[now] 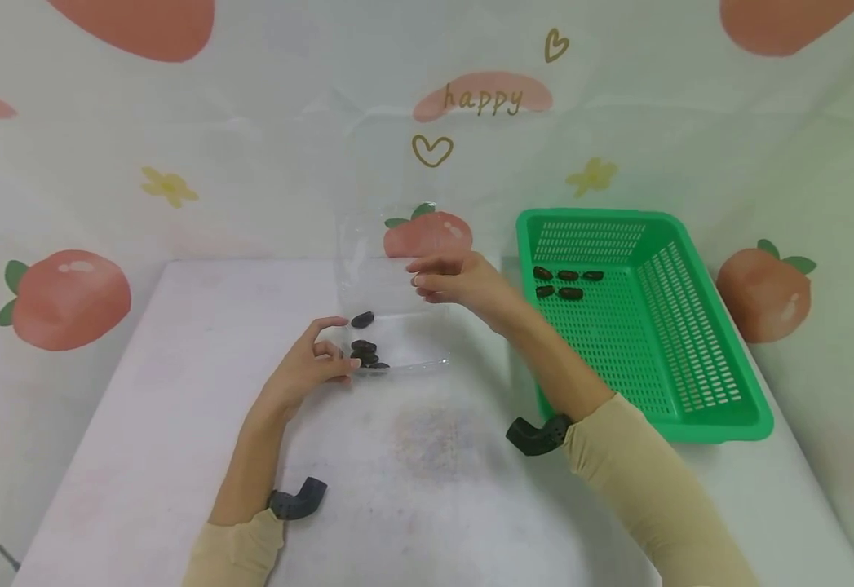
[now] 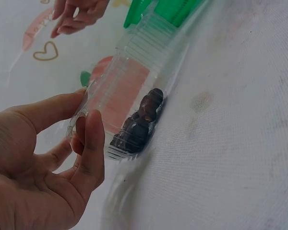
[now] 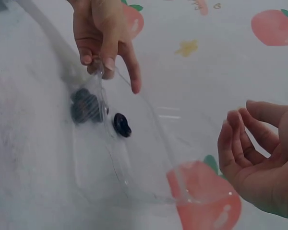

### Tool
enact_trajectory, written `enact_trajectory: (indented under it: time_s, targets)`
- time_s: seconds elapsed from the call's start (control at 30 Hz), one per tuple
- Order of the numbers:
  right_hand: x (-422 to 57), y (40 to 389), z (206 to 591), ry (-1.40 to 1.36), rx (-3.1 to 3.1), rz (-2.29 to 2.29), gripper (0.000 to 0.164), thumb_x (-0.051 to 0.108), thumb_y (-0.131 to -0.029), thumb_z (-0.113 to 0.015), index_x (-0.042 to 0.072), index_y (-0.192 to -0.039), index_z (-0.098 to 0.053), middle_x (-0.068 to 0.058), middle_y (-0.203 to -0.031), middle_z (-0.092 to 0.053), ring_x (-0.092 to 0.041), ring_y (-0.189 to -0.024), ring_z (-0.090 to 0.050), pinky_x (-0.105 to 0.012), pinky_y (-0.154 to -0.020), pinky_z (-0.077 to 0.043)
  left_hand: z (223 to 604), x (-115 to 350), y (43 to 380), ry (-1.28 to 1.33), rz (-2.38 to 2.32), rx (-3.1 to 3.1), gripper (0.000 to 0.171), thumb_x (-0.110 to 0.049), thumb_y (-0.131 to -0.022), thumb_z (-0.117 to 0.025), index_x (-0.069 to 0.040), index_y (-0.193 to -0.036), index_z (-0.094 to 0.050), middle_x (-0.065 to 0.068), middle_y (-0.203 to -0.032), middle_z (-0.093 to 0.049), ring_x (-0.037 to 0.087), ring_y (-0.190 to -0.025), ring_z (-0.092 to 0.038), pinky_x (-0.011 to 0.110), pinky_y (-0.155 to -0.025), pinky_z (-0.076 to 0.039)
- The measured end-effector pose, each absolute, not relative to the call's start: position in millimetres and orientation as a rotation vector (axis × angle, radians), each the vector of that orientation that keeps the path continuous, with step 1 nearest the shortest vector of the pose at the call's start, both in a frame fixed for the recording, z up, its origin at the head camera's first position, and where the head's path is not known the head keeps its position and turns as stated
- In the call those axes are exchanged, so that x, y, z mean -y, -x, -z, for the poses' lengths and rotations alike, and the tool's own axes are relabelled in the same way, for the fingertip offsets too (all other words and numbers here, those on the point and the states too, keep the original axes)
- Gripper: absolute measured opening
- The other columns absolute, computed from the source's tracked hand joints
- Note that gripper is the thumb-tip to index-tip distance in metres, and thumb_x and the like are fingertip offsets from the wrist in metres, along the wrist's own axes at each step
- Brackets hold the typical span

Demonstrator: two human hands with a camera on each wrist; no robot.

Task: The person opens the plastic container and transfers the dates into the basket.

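Observation:
My left hand (image 1: pixel 307 365) grips the left wall of a clear plastic clamshell box (image 1: pixel 413 367), thumb at its near corner. The box's lid (image 1: pixel 368 236) stands raised at the back. Several dark brown dates (image 2: pixel 136 133) are bunched at the left end of the box. One more date (image 3: pixel 122 125) lies apart from them, farther back by the left wall. Over the box's right side my right hand (image 1: pixel 463 285) hovers with loosely bent fingers (image 3: pixel 236 139). Nothing shows between its thumb and fingertips.
A green perforated basket (image 1: pixel 727 350) stands at the right, beyond my right forearm. Several dates (image 1: pixel 570 293) lie in two short rows at its far left. A white cloth covers the table (image 1: pixel 368 489), and a fruit-printed sheet (image 1: pixel 265 147) hangs behind.

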State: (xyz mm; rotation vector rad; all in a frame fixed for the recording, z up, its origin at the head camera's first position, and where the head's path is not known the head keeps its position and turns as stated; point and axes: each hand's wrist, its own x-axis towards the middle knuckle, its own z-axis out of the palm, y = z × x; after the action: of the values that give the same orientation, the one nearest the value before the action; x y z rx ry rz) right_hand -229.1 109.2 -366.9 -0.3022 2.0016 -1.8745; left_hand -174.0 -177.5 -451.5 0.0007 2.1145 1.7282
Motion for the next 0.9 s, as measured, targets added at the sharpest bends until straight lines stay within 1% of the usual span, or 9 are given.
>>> enact_trajectory:
  time_s: [0.07, 0.17, 0.33, 0.53, 0.63, 0.77, 0.9]
  targets:
    - [-101.2, 231.3, 367.6, 0.306, -1.987, 1.875, 0.033, 0.010, -0.094, -0.069, 0.000, -0.125, -0.065, -0.014, -0.121, -0.066, -0.032, -0.105, -0.064, -0.034, -0.092, -0.054, 451.7, 176.5, 174.4, 0.010, -1.729, -2.115, 0.076, -0.013, -0.086, -0.079, -0.020, -0.148, -0.035, 0.006, -0.079, -0.050, 0.037, -0.080, -0.067, 0.038, -0.079, -0.058]
    - [-90.5, 235.2, 369.4, 0.303, -1.987, 1.856, 0.033, 0.010, -0.094, -0.069, 0.002, -0.125, -0.065, -0.015, -0.124, -0.065, -0.026, -0.103, -0.066, -0.034, -0.092, -0.054, 451.7, 176.3, 174.8, 0.007, -1.722, -2.118, 0.077, -0.013, -0.086, -0.079, -0.018, -0.149, -0.034, 0.005, -0.078, -0.050, 0.035, -0.079, -0.068, 0.036, -0.079, -0.058]
    - [-76.2, 240.3, 373.8, 0.288, -1.998, 1.838, 0.032, 0.009, -0.094, -0.069, 0.004, -0.125, -0.065, -0.013, -0.124, -0.066, -0.023, -0.102, -0.066, -0.033, -0.092, -0.054, 451.2, 177.0, 175.1, 0.009, -1.720, -2.116, 0.079, -0.013, -0.085, -0.080, -0.017, -0.148, -0.033, 0.004, -0.077, -0.049, 0.033, -0.078, -0.068, 0.036, -0.079, -0.058]
    - [-57.0, 242.3, 383.4, 0.244, -1.999, 1.862, 0.033, 0.007, -0.092, -0.070, 0.000, -0.124, -0.066, -0.009, -0.114, -0.069, -0.021, -0.099, -0.066, -0.031, -0.091, -0.055, 452.0, 178.1, 174.9, 0.011, -1.717, -2.112, 0.078, -0.015, -0.085, -0.081, -0.020, -0.147, -0.034, 0.004, -0.077, -0.048, 0.033, -0.079, -0.068, 0.035, -0.079, -0.057]
    - [-49.2, 241.6, 389.8, 0.229, -2.046, 1.825, 0.031, 0.008, -0.093, -0.069, 0.002, -0.123, -0.067, -0.008, -0.111, -0.070, -0.019, -0.099, -0.065, -0.029, -0.090, -0.055, 452.3, 178.2, 174.9, 0.008, -1.719, -2.108, 0.079, -0.015, -0.084, -0.081, -0.021, -0.147, -0.034, 0.004, -0.076, -0.049, 0.034, -0.079, -0.068, 0.035, -0.079, -0.057]
    - [-42.6, 239.9, 399.5, 0.211, -2.108, 1.730, 0.030, 0.012, -0.094, -0.069, 0.006, -0.124, -0.068, -0.008, -0.111, -0.071, -0.017, -0.099, -0.065, -0.027, -0.088, -0.055, 453.0, 178.0, 174.9, 0.000, -1.729, -2.103, 0.080, -0.014, -0.084, -0.081, -0.020, -0.148, -0.033, 0.003, -0.076, -0.049, 0.033, -0.078, -0.068, 0.036, -0.079, -0.058]
    - [-38.5, 238.7, 409.3, 0.201, -2.111, 1.712, 0.031, 0.011, -0.093, -0.069, 0.004, -0.124, -0.067, -0.009, -0.110, -0.070, -0.018, -0.096, -0.066, -0.027, -0.086, -0.055, 453.4, 177.6, 175.5, -0.001, -1.742, -2.095, 0.080, -0.013, -0.084, -0.081, -0.020, -0.148, -0.034, 0.003, -0.076, -0.049, 0.032, -0.077, -0.068, 0.036, -0.079, -0.058]
